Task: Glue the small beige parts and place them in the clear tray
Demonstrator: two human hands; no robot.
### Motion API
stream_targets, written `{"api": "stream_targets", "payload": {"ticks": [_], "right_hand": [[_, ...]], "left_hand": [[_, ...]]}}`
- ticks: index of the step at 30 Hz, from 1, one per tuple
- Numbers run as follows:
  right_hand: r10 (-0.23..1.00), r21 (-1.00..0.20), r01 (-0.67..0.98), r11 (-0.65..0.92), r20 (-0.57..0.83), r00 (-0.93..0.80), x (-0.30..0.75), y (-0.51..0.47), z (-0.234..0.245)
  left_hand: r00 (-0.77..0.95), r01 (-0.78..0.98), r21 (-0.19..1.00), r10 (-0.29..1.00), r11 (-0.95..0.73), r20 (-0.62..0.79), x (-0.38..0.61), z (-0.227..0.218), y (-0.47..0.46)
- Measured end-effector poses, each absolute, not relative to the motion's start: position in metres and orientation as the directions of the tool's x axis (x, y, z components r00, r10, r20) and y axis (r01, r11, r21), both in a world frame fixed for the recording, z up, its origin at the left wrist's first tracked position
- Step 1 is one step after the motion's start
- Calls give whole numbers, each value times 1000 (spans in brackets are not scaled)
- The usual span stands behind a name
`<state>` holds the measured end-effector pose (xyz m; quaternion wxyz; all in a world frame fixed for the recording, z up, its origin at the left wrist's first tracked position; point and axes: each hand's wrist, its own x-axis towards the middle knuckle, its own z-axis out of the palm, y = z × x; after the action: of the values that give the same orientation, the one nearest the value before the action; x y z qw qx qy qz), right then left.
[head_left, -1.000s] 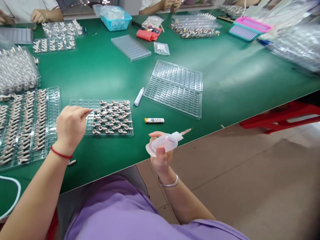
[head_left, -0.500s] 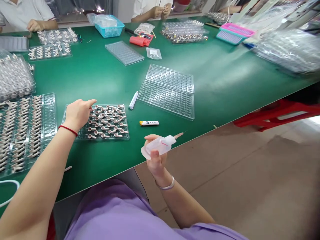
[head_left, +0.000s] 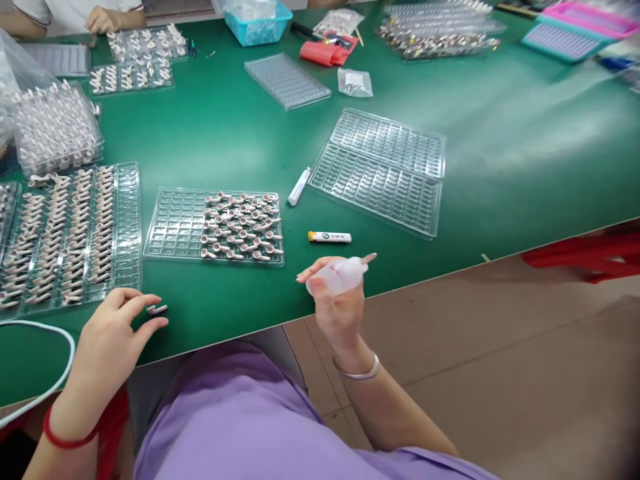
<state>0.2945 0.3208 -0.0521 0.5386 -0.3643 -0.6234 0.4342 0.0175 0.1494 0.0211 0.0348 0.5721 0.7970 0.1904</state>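
My left hand is low over the table's near edge, thumb and fingers parted around a small white earbud-like part lying on the green surface. In my right hand is a translucent squeeze bottle, tilted up to the right, with a narrow applicator tip. Between and beyond the hands lies a clear plastic tray, its right side filled with rows of similar white parts. A white lighter with a yellow end and a small white tube rest right of that tray.
Larger trays of parts and a stacked tray stand at left. Two clear trays lie right of centre. Farther back are a blue basket and a co-worker's hand. A white cable curves at lower left.
My left hand has moved from the tray's left side down to the small part near the table edge. My right hand keeps hold of the bottle. The view has shifted left.
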Motion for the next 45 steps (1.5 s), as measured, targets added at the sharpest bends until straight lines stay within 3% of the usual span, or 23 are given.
{"api": "stream_targets", "payload": {"ticks": [4, 9, 14, 20, 26, 33, 40, 43, 45], "right_hand": [[902, -973, -65, 219, 228, -367, 282, 302, -42], [745, -991, -135, -8, 84, -661, 258, 266, -34], [633, -975, -221, -16, 161, -757, 237, 244, -27], [578, -959, -274, -69, 185, -795, 230, 235, -29], [582, -911, -348, -221, 163, -797, 229, 231, -35], [589, -878, -378, -293, 145, -795, 228, 228, -35], [586, -883, -392, -257, 181, -790, 227, 229, -34], [556, -918, -312, -245, 131, -821, 232, 238, -33], [527, -954, -212, -211, 72, -847, 237, 246, -32]], "left_hand": [[-408, 812, 485, 910, 325, 73, 14, 10, 140], [-472, 672, 676, 878, 302, 76, 44, 10, 129], [-357, 350, 890, 920, 293, -162, 79, 15, 117], [-278, -19, 931, 892, 366, -356, 89, 1, 111], [-287, -198, 910, 866, 365, -410, 96, -8, 108], [-282, -202, 912, 871, 356, -402, 99, -6, 108], [-266, -193, 920, 884, 341, -384, 100, -8, 109], [-306, -50, 947, 898, 316, -316, 97, -3, 108], [-380, 196, 948, 911, 249, -160, 91, 0, 108]]}}
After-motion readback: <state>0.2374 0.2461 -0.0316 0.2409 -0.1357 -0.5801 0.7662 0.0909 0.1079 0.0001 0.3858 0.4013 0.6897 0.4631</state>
